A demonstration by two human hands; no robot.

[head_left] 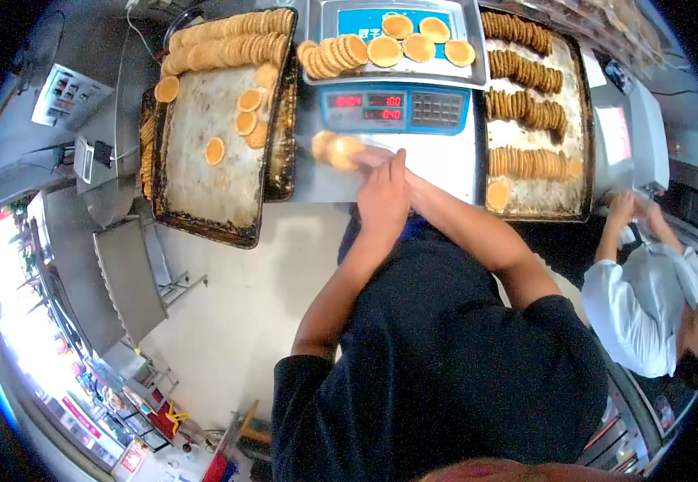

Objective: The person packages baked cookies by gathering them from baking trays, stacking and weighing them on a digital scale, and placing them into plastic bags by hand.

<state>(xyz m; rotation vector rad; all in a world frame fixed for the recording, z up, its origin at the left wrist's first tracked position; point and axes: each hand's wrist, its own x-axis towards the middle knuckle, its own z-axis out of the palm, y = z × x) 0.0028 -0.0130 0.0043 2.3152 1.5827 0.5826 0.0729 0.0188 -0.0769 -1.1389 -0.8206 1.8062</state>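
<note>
Two or so round golden cakes (337, 150), blurred, are at the fingers of my right hand (375, 155), over the metal table in front of the scale (397, 108). My left hand (384, 191) crosses over my right hand and wrist, its fingers close together; anything in them is too small to make out. On the scale's metal tray (477, 48) lie a leaning row of cakes (333, 56) and several loose ones (419, 46). The scale's red display is lit.
At the left, a baking tray (192, 185) holds rows of cakes and some loose ones, overlapping another tray. To the right, a second baking tray (526, 215) bears several rows of cakes. A co-worker in a light shirt (642, 305) stands at the far right, both hands near a machine (646, 136).
</note>
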